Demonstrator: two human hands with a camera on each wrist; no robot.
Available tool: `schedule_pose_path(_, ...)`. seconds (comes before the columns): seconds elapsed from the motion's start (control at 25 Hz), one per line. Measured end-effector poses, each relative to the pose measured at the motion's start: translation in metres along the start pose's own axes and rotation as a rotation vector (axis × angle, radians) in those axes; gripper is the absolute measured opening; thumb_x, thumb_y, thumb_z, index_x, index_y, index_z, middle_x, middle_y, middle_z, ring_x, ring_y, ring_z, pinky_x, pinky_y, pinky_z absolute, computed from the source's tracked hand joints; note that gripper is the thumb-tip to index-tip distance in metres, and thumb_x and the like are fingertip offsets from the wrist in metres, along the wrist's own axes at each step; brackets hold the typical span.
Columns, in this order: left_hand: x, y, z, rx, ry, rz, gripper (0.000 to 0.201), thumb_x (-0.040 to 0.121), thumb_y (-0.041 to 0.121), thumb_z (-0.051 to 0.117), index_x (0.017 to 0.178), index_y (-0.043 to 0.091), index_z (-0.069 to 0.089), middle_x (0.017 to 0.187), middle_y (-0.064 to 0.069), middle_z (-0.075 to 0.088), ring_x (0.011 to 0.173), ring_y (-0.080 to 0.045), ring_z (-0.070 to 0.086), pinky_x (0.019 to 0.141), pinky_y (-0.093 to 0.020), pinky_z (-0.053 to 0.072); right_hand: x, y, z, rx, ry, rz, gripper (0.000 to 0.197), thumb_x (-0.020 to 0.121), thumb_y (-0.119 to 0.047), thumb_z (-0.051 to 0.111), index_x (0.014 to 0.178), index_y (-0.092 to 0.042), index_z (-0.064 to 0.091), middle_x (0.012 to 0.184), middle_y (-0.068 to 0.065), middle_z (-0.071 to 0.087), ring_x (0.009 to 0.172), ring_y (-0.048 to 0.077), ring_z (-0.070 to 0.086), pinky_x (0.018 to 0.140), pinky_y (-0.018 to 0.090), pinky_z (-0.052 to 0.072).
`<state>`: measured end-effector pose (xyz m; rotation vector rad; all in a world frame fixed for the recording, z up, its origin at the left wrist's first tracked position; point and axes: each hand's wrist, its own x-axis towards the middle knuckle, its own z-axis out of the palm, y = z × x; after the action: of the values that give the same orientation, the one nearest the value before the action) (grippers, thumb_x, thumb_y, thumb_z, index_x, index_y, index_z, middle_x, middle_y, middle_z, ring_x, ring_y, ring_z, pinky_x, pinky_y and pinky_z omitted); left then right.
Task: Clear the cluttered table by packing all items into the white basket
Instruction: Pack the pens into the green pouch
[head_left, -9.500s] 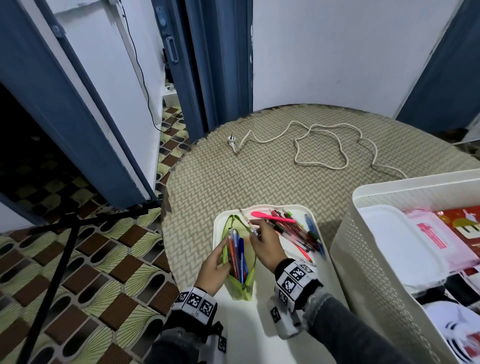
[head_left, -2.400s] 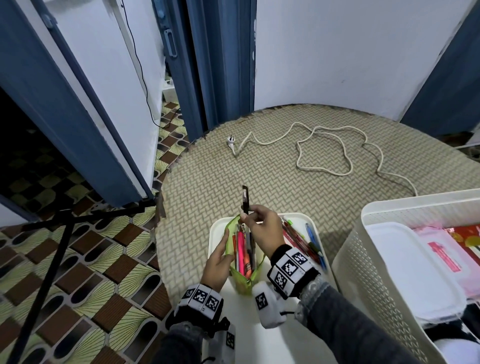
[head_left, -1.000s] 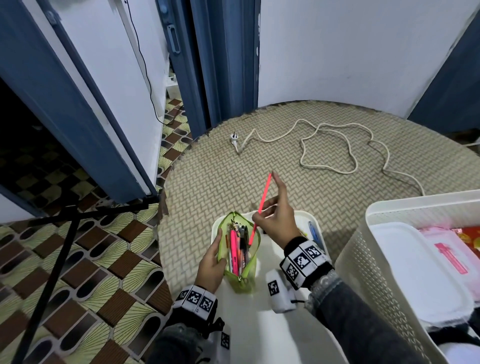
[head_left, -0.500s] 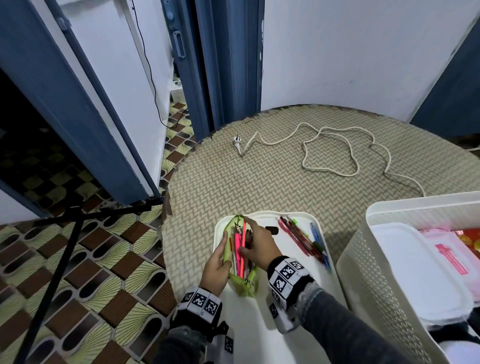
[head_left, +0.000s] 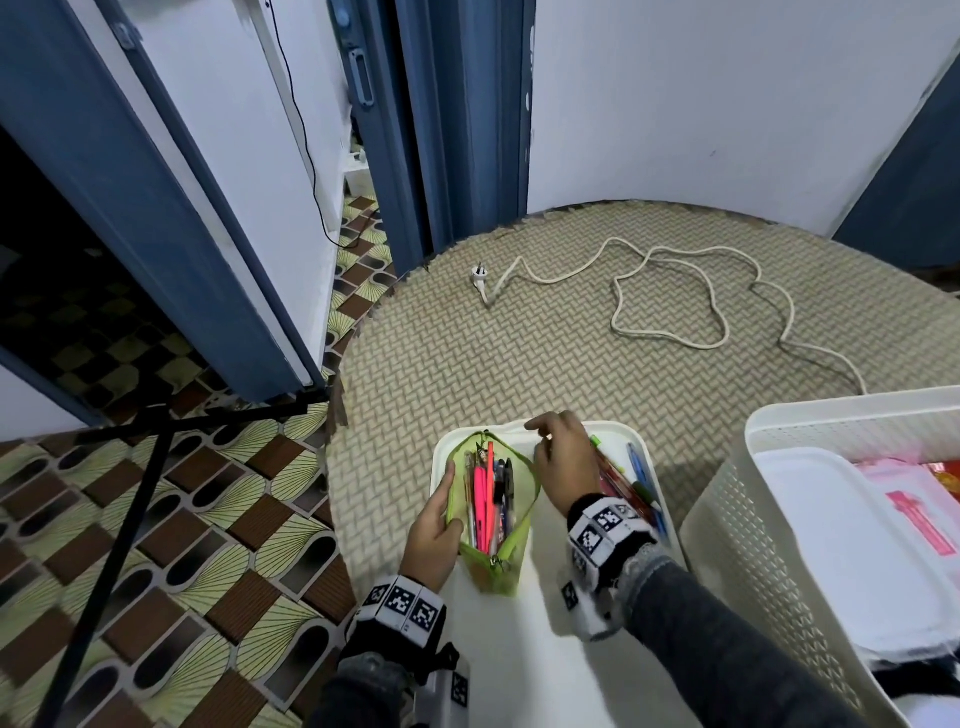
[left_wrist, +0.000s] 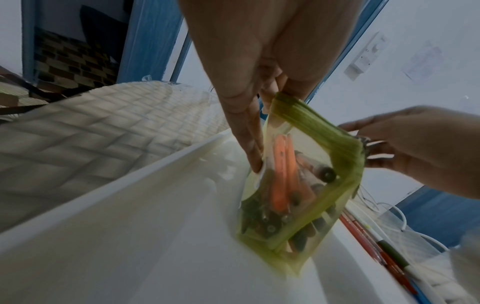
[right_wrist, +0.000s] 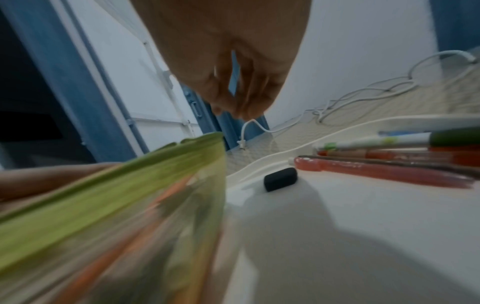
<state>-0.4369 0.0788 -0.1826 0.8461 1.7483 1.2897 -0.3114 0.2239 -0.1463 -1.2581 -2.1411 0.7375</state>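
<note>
An open green pencil pouch (head_left: 493, 571) full of pens lies on a white tray (head_left: 519, 649). My left hand (head_left: 441, 514) pinches the pouch's left rim (left_wrist: 345, 156) and holds its mouth apart. My right hand (head_left: 558, 457) hovers just right of the pouch with loosely curled fingers and holds nothing. In the right wrist view the right hand (right_wrist: 241, 102) hangs above a small black cap (right_wrist: 280, 179). Several loose pens (head_left: 623, 483) lie along the tray's right side. The white basket (head_left: 831, 410) stands at the right.
A white lidded box (head_left: 841, 545) and pink items lie inside the basket. A white power cable (head_left: 670, 291) with its plug sprawls over the far part of the woven table. The table's left edge drops to a patterned floor with a black tripod leg (head_left: 130, 493).
My right hand slid a pink pen into the pouch, then drew back out to the right, empty. The left hand has kept its hold on the pouch.
</note>
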Motion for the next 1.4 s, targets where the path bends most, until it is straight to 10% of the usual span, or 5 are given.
schedule_pose_path(0.2, 0.001, 0.006, 0.001, 0.041, -0.009, -0.031, 0.069, 0.090, -0.009, 0.042, 0.147, 0.028, 0.030, 0.148, 0.012, 0.031, 0.095, 0.012, 0.051, 0.083, -0.007, 0.041, 0.020, 0.043, 0.007, -0.410, -0.496, 0.084, 0.048, 0.093, -0.006, 0.043, 0.139, -0.021, 0.046, 0.141, 0.010, 0.045, 0.131, 0.031, 0.035, 0.109, 0.041, 0.031)
schedule_pose_path(0.64, 0.000, 0.012, 0.001, 0.030, -0.039, -0.037, 0.072, 0.088, -0.012, 0.039, 0.148, 0.026, 0.028, 0.151, 0.007, 0.032, 0.134, -0.005, 0.038, 0.112, -0.034, 0.034, 0.004, 0.017, 0.001, 0.312, 0.137, 0.211, 0.023, 0.076, -0.010, 0.071, 0.098, -0.014, 0.064, 0.090, 0.003, 0.064, 0.072, 0.020, 0.059, 0.069, 0.027, 0.049)
schedule_pose_path(0.92, -0.006, 0.017, 0.007, 0.010, -0.059, -0.026, 0.076, 0.088, -0.011, 0.047, 0.148, 0.029, 0.023, 0.152, 0.005, 0.032, 0.118, -0.003, 0.050, 0.098, -0.024, 0.044, -0.031, -0.001, 0.007, 0.017, -0.079, 0.044, 0.024, 0.084, -0.016, 0.066, 0.108, -0.017, 0.068, 0.112, 0.013, 0.055, 0.108, 0.026, 0.047, 0.092, 0.030, 0.034)
schedule_pose_path(1.16, -0.002, 0.014, 0.021, -0.077, -0.143, -0.016, 0.085, 0.080, 0.004, 0.064, 0.130, 0.064, 0.029, 0.149, 0.005, 0.038, 0.134, -0.014, 0.041, 0.108, -0.044, 0.040, -0.063, -0.013, -0.002, 0.296, -0.249, 0.091, 0.052, 0.082, 0.010, 0.051, 0.130, -0.011, 0.055, 0.111, 0.013, 0.068, 0.085, 0.023, 0.067, 0.078, 0.021, 0.050)
schedule_pose_path(1.4, 0.004, 0.021, 0.051, -0.059, -0.158, -0.004, 0.064, 0.094, 0.003, 0.053, 0.138, 0.042, 0.028, 0.116, 0.009, 0.061, 0.098, 0.001, 0.062, 0.091, -0.025, 0.049, -0.067, 0.007, -0.013, 0.379, -0.181, 0.141, 0.041, 0.093, -0.001, 0.045, 0.125, -0.026, 0.053, 0.086, 0.004, 0.069, 0.070, 0.016, 0.065, 0.073, 0.031, 0.054)
